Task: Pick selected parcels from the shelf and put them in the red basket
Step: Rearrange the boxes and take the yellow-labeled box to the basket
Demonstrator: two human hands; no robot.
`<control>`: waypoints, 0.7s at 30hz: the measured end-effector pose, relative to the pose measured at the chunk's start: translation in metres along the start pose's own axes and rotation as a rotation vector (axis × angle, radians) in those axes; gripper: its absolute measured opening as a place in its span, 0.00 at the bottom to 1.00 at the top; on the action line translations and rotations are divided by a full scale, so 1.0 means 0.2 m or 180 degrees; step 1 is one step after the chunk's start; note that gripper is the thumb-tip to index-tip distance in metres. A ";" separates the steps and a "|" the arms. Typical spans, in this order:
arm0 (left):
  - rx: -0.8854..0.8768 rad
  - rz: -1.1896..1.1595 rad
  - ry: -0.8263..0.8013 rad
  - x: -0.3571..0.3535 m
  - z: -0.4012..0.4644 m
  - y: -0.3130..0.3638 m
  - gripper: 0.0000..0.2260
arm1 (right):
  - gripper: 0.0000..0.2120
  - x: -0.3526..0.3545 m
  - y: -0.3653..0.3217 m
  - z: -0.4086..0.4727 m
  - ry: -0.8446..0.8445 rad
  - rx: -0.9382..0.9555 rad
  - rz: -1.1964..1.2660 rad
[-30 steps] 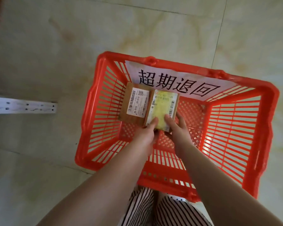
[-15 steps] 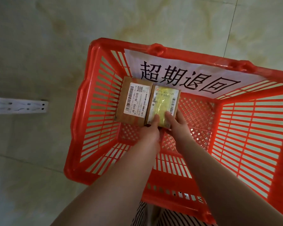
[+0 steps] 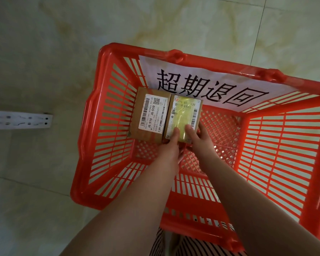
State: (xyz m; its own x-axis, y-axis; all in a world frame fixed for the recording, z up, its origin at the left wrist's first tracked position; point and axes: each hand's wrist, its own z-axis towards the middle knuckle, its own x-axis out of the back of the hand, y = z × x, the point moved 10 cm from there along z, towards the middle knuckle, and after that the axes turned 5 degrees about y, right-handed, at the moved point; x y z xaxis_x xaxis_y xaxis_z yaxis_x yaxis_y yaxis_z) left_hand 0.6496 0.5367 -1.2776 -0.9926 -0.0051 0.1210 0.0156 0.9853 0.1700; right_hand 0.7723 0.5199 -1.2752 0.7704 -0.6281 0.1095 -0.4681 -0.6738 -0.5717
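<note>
Far to my left a flat white metal shelf rail (image 3: 19, 120) with small punched holes juts in over the glossy, cream-veined floor tiles (image 3: 44, 52). Next comes the red basket (image 3: 92, 137), a rectangular plastic tub with slotted, ribbed walls and a fine lattice bottom; a white paper sign (image 3: 211, 85) printed with four bold black characters is fixed inside its far wall.

In the basket's far-left corner lies a brown cardboard parcel (image 3: 150, 117), a squat box with a matte surface and a white shipping label showing barcodes, a QR code and "J6-S10". Pressed right against its right side is the second parcel (image 3: 183, 119), a similar cardboard box whose label is covered by a strip of shiny, crinkled yellow tape; its far end sits just below the sign.

My left hand (image 3: 171, 145) reaches in with the thumb laid flat on the yellow tape and the fingers tucked under the box's near edge. My right hand (image 3: 199, 139) is close beside it, thumb on top and fingers curled round the right near corner, so both hands clamp this taped parcel together. I cannot tell whether it rests fully on the lattice. Black-and-white striped fabric (image 3: 192, 246) shows between my forearms at the bottom.
</note>
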 end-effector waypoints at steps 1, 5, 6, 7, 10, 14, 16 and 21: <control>0.0000 0.0124 -0.0012 0.00 -0.01 0.00 0.26 | 0.32 0.01 0.00 0.00 0.0027 -0.0032 -0.0001; -0.0037 0.0607 0.0027 0.04 -0.07 0.00 0.22 | 0.35 0.03 0.00 -0.08 0.0086 -0.0142 -0.0139; -0.0033 0.0690 0.0028 0.05 -0.11 0.00 0.20 | 0.35 0.04 -0.01 -0.11 0.0115 -0.0173 -0.0203; -0.0016 0.0736 0.0004 0.06 -0.15 0.00 0.18 | 0.35 0.05 -0.02 -0.16 0.0161 -0.0198 -0.0294; 0.0084 0.0726 -0.0123 0.12 -0.34 0.01 0.17 | 0.30 0.11 -0.09 -0.35 0.0359 -0.0300 -0.0563; -0.0051 0.0470 -0.0263 0.25 -0.72 0.09 0.19 | 0.12 0.13 -0.27 -0.71 0.0189 -0.0386 -0.0252; -0.0160 0.0216 -0.0310 0.35 -0.97 0.16 0.16 | 0.09 0.10 -0.39 -0.95 0.0002 -0.0438 -0.0012; -0.0451 -0.0531 -0.0074 0.74 -1.58 0.31 0.14 | 0.07 -0.06 -0.76 -1.57 -0.0592 -0.0269 0.0039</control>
State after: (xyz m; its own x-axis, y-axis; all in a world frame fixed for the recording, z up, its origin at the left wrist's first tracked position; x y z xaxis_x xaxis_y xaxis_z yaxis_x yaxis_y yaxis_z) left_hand 0.5423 0.5430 -0.9403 -0.9853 -0.1607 0.0574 -0.1341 0.9372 0.3219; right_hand 0.6983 0.5082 -0.9333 0.8273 -0.5592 -0.0535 -0.5066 -0.7016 -0.5011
